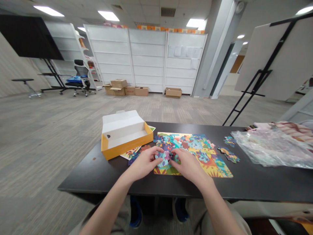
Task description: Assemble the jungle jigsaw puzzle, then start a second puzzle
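My left hand (144,163), right hand (187,167): fingertips narrow, both pinching teal piece (164,158) at near-left edge of puzzle (202,153), on table (102,176). Risk, I judge: forcing misaligned tab bends it, shoves joined pieces apart

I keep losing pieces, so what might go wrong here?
The left hand and right hand press on the near-left part of the puzzle; a push may shift joined pieces apart. The loose pieces right of it lie beside the crinkled plastic bag and might slip under it unseen.
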